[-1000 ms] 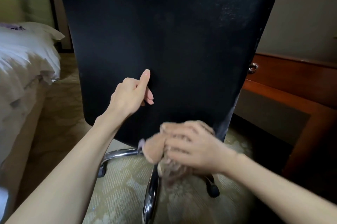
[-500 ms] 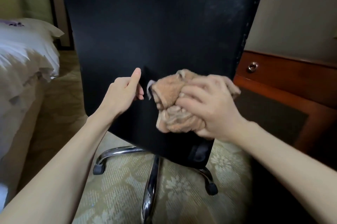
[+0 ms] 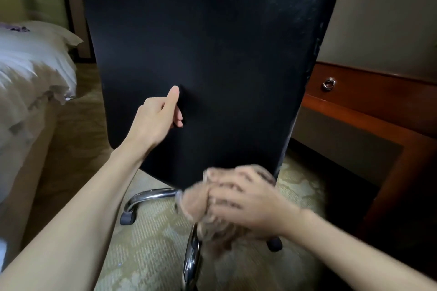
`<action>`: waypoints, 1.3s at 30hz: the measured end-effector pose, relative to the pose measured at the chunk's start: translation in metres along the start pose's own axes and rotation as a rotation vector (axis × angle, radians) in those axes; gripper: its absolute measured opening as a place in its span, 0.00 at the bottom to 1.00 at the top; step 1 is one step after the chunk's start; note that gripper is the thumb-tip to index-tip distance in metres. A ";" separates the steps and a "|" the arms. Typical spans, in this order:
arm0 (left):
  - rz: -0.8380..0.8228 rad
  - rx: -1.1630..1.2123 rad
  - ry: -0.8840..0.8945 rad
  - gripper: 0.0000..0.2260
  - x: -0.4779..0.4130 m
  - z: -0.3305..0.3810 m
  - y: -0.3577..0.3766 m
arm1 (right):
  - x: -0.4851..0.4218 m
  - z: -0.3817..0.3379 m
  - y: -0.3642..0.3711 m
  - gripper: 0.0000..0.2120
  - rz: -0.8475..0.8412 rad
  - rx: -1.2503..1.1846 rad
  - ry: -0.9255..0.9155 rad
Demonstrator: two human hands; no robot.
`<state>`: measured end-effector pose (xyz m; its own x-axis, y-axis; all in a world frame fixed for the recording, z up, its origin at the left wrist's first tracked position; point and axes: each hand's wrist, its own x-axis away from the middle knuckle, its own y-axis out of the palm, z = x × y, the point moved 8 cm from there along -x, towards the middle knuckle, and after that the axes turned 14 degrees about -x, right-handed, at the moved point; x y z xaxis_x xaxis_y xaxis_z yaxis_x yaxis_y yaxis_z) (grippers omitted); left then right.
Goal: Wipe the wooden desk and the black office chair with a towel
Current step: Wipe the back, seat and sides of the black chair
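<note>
The black office chair [image 3: 212,54] fills the middle of the view, its tall backrest turned toward me. My left hand [image 3: 158,115] touches the backrest with its fingertips, thumb raised and fingers partly curled, holding nothing. My right hand [image 3: 246,198] grips a bunched tan towel [image 3: 196,205] at the bottom edge of the backrest; both are blurred by motion. The chair's chrome legs [image 3: 151,196] and castors show below. The wooden desk [image 3: 378,106] stands at the right, partly hidden by the chair.
A bed with white linen [image 3: 30,73] stands close on the left. A drawer with a metal ring pull [image 3: 329,83] faces me on the desk. Patterned carpet [image 3: 146,248] covers the floor under the chair. A plain wall rises behind the desk.
My right hand has swept the towel down the backrest from mid-height to its bottom edge. My left hand has stayed on the backrest.
</note>
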<state>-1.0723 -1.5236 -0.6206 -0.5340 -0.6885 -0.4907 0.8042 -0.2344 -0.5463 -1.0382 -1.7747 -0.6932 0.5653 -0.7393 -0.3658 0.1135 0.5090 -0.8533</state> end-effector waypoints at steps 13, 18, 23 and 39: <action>0.082 -0.195 -0.153 0.29 0.007 -0.014 -0.031 | -0.071 0.052 -0.156 0.11 0.520 0.231 0.044; 0.166 -0.127 -0.108 0.32 0.010 0.004 -0.047 | -0.052 0.025 -0.056 0.11 0.590 -0.018 0.056; 0.133 -0.073 -0.014 0.32 0.004 0.018 -0.048 | -0.024 -0.027 0.045 0.00 0.247 -0.089 -0.104; -0.149 0.401 -0.132 0.10 0.016 0.012 -0.048 | -0.131 0.052 -0.146 0.11 0.683 0.174 0.037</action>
<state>-1.1163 -1.5319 -0.5938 -0.6350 -0.7025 -0.3215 0.7723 -0.5676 -0.2852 -1.0865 -1.7295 -0.5015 0.5288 -0.2420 -0.8135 -0.1265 0.9253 -0.3576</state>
